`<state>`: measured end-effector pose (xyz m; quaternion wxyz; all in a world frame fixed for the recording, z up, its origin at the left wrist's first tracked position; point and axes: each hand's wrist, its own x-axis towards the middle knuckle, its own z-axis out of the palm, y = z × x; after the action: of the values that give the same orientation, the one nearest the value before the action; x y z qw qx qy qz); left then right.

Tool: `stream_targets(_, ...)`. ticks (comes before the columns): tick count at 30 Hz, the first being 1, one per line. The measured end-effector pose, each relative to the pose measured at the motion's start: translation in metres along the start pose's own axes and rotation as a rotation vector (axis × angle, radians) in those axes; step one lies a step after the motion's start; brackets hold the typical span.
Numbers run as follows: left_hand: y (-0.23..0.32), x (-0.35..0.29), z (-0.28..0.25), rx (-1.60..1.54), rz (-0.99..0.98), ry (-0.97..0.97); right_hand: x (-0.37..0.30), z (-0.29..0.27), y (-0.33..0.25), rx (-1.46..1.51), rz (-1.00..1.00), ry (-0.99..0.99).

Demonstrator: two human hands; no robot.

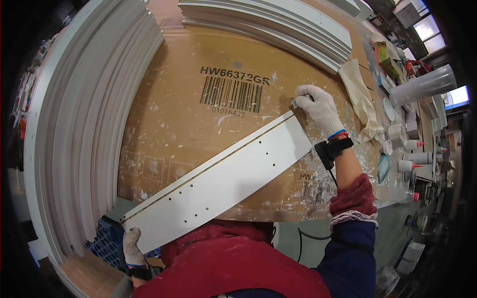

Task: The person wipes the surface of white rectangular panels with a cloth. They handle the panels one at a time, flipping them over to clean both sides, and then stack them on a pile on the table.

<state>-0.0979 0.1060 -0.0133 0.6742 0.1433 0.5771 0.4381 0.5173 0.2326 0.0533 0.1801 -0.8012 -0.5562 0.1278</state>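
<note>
A long white panel (223, 176) with small drilled holes and a thin groove along its upper edge lies slanted across a brown cardboard sheet (189, 119). My left hand (131, 246), in a white knit glove, grips the panel's lower left end. My right hand (318, 105), also gloved, is at the panel's upper right end, pinching a small pale tool or nozzle (295, 103) against the corner by the groove. A black strap sits on my right wrist.
Tall stacks of white panels (84, 129) stand on the left, and more (278, 25) lie at the top. A crumpled cloth (360, 97), glue bottles with red tips (412, 156), tape rolls and a clear measuring jug (425, 84) crowd the right. A blue crate (107, 243) sits at lower left.
</note>
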Motion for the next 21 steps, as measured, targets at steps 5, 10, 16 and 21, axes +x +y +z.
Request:
stream_targets(5, -0.002, 0.005, -0.009, 0.066, 0.030, 0.004, -0.010, -0.008, 0.011, 0.016, -0.033, 0.040)
stream_targets(10, 0.000, -0.002, 0.006, 0.053, 0.056, -0.041, -0.047, -0.035, 0.025, 0.448, 0.179, 0.016)
stream_targets(16, 0.003, -0.014, 0.014, -0.086, 0.017, -0.030, -0.107, -0.038, 0.036, 0.413, 0.218, -0.024)
stream_targets(21, -0.005, -0.006, -0.023, -0.158, -0.001, -0.180, -0.125, -0.024, 0.062, 0.343, 0.260, -0.038)
